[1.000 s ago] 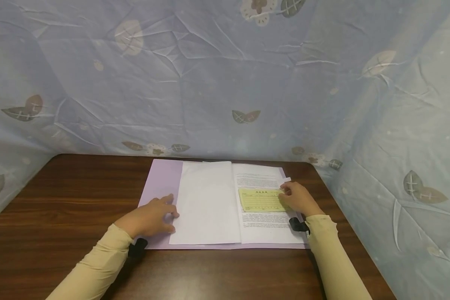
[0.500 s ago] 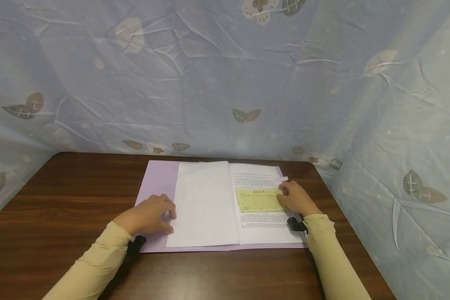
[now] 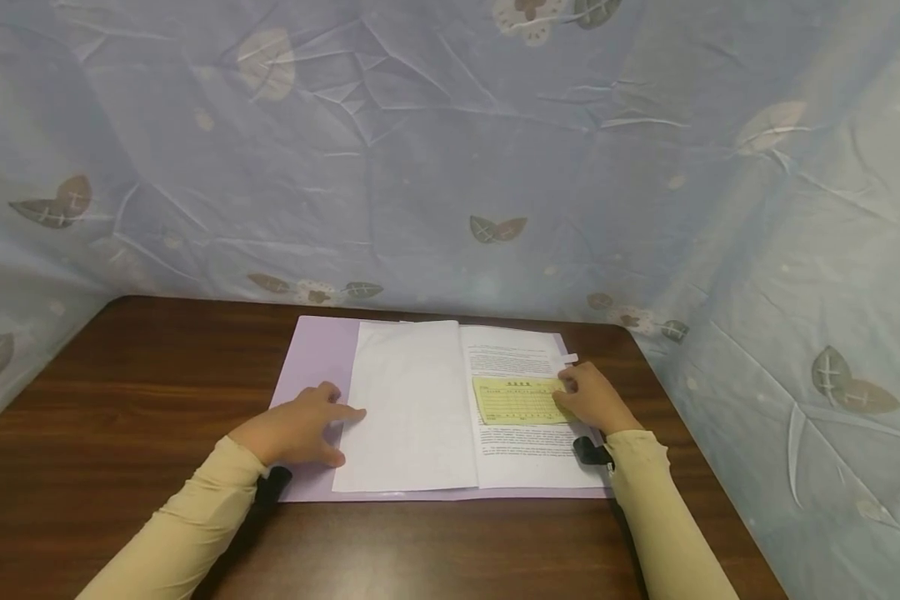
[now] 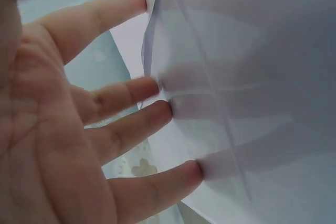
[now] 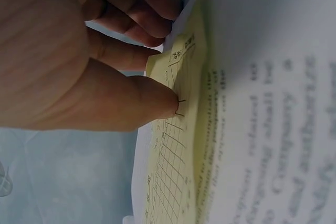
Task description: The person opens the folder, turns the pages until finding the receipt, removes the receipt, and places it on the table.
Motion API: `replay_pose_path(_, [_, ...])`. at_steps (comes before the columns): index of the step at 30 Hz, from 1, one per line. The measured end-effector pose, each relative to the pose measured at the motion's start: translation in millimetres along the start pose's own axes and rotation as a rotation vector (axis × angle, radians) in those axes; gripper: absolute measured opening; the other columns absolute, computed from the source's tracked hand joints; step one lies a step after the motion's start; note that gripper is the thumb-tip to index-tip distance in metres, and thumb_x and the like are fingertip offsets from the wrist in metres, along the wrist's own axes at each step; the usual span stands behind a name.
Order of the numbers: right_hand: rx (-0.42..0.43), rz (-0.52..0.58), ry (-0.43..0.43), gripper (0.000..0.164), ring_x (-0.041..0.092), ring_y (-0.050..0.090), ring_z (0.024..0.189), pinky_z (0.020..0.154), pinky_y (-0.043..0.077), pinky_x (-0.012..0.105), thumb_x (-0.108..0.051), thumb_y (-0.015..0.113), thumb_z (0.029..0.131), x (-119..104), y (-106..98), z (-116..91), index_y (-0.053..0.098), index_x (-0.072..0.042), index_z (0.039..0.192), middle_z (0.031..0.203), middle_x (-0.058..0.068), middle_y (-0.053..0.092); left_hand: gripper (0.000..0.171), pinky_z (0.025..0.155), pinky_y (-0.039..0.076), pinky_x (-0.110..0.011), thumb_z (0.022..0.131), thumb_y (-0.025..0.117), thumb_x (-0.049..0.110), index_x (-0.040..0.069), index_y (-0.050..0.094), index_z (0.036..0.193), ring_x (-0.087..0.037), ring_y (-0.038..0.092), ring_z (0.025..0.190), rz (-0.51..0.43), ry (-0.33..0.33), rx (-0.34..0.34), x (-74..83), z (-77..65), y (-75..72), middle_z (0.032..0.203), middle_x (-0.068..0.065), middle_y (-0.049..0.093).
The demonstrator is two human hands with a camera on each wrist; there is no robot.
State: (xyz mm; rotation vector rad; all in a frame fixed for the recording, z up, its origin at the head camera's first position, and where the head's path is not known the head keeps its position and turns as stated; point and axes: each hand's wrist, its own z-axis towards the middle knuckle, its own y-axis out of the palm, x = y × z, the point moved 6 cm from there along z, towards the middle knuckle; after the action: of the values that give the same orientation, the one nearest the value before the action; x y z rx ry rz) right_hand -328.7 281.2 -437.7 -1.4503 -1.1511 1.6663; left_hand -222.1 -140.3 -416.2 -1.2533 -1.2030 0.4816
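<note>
A lilac folder (image 3: 321, 350) lies open on the table, papers inside. Its left side bears a blank white page (image 3: 412, 404), turned over; on the right is a printed sheet (image 3: 540, 468) with a yellow form slip (image 3: 516, 403) across it. My left hand (image 3: 300, 427) spreads its fingers at the blank page's left edge, the fingertips touching the paper (image 4: 252, 103) in the left wrist view. My right hand (image 3: 598, 402) pinches the slip's right end. In the right wrist view the thumb presses on the slip's ruled face (image 5: 170, 156), with the index finger at its far edge.
The dark wooden table (image 3: 157, 392) extends to both sides of the folder. Behind and to the right hangs a pale blue cloth (image 3: 420, 167) with leaf prints. A small white tab (image 3: 569, 358) sticks out at the printed sheet's right edge. Black wrist gear sits at both wrists.
The folder and its papers have shifted slightly left. My left hand has spread its fingers, the index finger now stretched onto the blank page. The right hand still pinches the slip.
</note>
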Motion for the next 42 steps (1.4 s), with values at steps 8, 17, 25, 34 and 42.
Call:
replay_pose_path(8, [-0.007,0.054,0.000,0.044,0.032,0.055,0.105,0.095,0.048,0.053,-0.013,0.072,0.095,4.1,0.8,2.0,0.064,0.010,0.131,0.121,0.022,0.060,0.065,0.111,0.033,-0.070,0.074,0.092,0.036,0.010,0.067,0.127,-0.059,0.030,0.144,-0.019,-0.049,-0.002,-3.6,2.6,1.0,0.156,-0.039,0.034])
replay_pose_path(17, [0.018,0.099,0.058,0.024,0.033,0.058,0.106,0.092,0.049,0.051,-0.012,0.067,0.098,6.2,-3.6,3.0,0.071,0.002,0.117,0.121,0.021,0.061,0.063,0.110,0.037,-0.067,0.072,0.093,0.034,0.009,0.065,0.124,-0.056,0.037,0.141,-0.002,-0.055,0.001,-3.1,3.8,-0.3,0.153,-0.038,0.039])
replay_pose_path(25, [0.049,0.121,0.067,0.015,0.029,0.058,0.099,0.086,0.048,0.044,-0.016,0.065,0.100,8.5,-6.7,3.1,0.072,-0.005,0.108,0.111,0.014,0.066,0.063,0.109,0.038,-0.067,0.072,0.094,0.033,0.010,0.066,0.123,-0.055,0.039,0.140,-0.001,-0.070,-0.005,-1.5,4.3,-1.9,0.152,-0.037,0.041])
replay_pose_path(34, [0.125,0.240,0.046,0.022,0.025,0.064,0.089,0.075,0.052,0.036,-0.022,0.066,0.102,15.2,-14.8,0.2,0.075,-0.006,0.115,0.109,0.013,0.073,0.062,0.108,0.040,-0.066,0.072,0.094,0.032,0.009,0.066,0.122,-0.056,0.043,0.137,0.008,-0.066,-0.004,-3.2,5.3,-2.0,0.149,-0.036,0.046])
replay_pose_path(42, [0.157,0.337,0.006,0.028,0.023,0.070,0.093,0.084,0.058,0.045,-0.025,0.062,0.105,34.5,-47.6,2.3,0.073,-0.004,0.120,0.114,0.017,0.073,0.065,0.098,0.047,-0.065,0.070,0.095,0.034,0.010,0.065,0.123,-0.050,0.051,0.125,0.039,-0.091,-0.021,-11.9,1.0,-2.7,0.139,-0.028,0.054])
